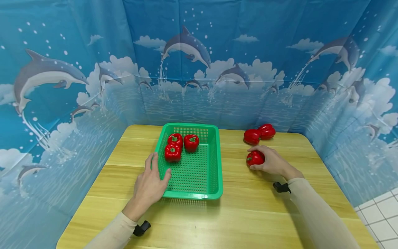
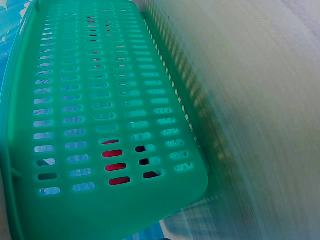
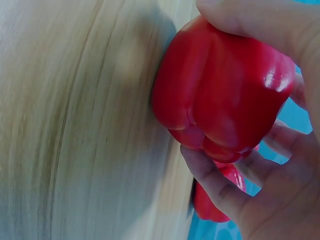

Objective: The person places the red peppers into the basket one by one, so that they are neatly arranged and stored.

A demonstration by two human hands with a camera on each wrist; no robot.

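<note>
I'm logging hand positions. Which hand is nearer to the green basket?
Left. The left hand is at the left rim of the green basket; the right hand is off to its right, gripping a red pepper.

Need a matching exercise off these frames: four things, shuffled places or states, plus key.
Things
1. Left grip
2. Right grip
3. Green perforated basket
4. Dolphin-print curtain

Places/states
A. Contains three red bell peppers
B. Behind the table
C. At the basket's left side
D. Curled round a single red bell pepper

Pairs: 1-C, 2-D, 3-A, 4-B
</note>
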